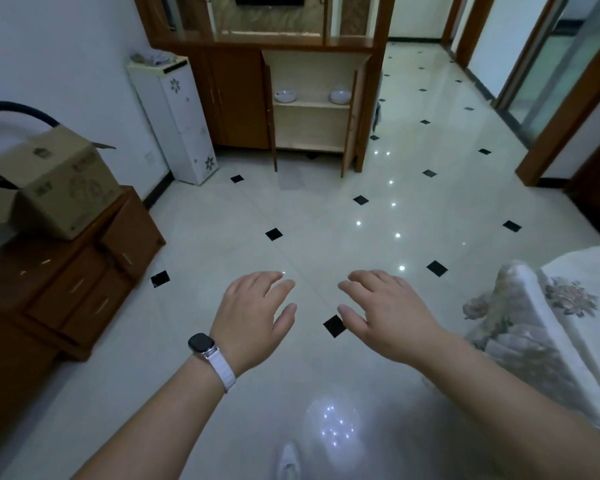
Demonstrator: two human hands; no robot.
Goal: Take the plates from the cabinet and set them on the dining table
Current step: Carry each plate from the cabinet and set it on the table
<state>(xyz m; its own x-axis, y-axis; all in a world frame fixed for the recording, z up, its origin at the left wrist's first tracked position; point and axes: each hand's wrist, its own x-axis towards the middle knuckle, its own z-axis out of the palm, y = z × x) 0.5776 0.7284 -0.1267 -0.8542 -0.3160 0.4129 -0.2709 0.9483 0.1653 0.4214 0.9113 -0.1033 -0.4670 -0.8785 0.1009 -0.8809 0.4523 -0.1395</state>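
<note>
Both hands hover low in the centre of the frame, palms down over the tiled floor (326, 209); the left hand (252, 317) and the right hand (388, 317) have loosely spread fingers and hold nothing. At the top centre the cabinet (312, 129) stands with doors open, with two stacks of plates on its shelf, one at the left (285, 95) and one at the right (340, 95). At the right edge lies the dining table (582, 306) under a flowered cloth
</note>
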